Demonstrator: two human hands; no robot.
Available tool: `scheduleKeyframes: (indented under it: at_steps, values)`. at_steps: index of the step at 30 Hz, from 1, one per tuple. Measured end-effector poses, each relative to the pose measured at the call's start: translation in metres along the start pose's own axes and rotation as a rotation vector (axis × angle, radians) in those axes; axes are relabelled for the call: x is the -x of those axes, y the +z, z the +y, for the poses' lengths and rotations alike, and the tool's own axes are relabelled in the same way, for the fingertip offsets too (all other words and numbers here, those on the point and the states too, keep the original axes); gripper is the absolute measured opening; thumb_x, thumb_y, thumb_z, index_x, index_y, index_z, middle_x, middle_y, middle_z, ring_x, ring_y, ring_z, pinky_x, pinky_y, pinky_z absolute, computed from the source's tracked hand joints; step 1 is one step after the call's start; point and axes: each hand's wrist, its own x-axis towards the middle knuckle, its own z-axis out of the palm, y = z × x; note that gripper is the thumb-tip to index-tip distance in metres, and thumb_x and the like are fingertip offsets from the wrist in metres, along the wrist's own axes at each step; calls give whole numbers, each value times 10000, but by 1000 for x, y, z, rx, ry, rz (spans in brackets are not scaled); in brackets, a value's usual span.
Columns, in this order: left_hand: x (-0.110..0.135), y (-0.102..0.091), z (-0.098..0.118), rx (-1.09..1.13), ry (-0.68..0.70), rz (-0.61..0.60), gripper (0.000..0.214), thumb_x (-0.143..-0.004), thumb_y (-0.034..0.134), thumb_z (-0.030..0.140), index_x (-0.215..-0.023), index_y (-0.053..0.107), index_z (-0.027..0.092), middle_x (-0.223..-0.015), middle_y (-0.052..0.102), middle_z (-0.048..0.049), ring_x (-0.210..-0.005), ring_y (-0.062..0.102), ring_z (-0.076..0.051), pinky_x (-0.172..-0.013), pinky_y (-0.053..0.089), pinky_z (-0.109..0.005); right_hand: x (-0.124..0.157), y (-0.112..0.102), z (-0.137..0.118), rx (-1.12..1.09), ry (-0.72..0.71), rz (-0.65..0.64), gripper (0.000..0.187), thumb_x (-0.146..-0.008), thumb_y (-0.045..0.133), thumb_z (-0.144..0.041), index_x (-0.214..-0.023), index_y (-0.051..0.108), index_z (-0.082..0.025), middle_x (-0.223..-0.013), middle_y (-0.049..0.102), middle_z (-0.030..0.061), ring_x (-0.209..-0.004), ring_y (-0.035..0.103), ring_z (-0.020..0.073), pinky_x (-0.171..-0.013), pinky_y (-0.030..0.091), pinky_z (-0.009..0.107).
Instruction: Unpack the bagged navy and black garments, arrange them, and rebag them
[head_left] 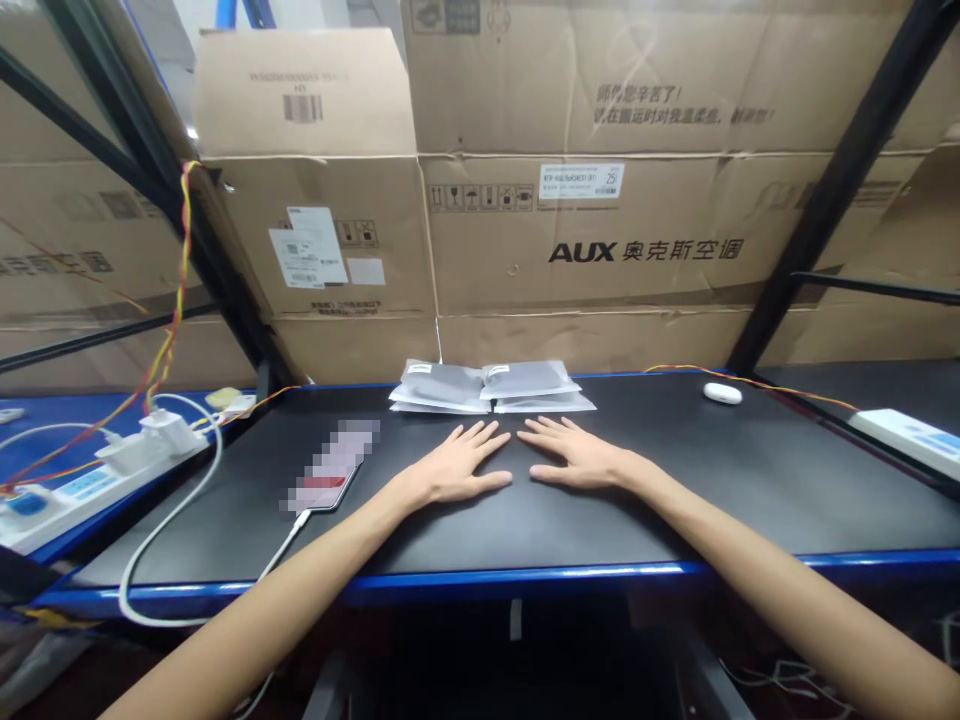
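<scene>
Along the back edge of the desk, near its middle, lie two stacks of translucent packets, the left stack close beside the right stack; each bears a small white label, print too small to read. Just short of them, the left hand and right hand rest palm down, fingers spread, gripping nothing, fingertips apart from the packets. Toward the left edge lies a phone, screen obscured, with a white cable plugged into its near end. Near the back right corner: one white case, unmarked as seen. Behind the back edge stands a cardboard panel printed "AUX 奥克斯空调"; above, "师傅您辛苦了!" is legible. Its white sticker reads "25" at the right, remaining text unclear. Shipping labels on the left-hand cardboard are illegible.
</scene>
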Motion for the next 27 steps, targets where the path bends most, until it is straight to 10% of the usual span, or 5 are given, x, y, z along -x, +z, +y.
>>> scheduleKeyframes:
  at_steps: [27]
  values:
    - [1, -2, 3, 3, -16, -11, 800, -908, 331, 757, -1568, 188, 328, -1642, 98, -59, -1523, 65, -292, -1222, 77, -538, 2, -2, -4, 18, 7, -2, 809, -879, 414, -760, -1547, 278, -323, -1637, 147, 24, -1513, 74, 293, -1222, 18, 525]
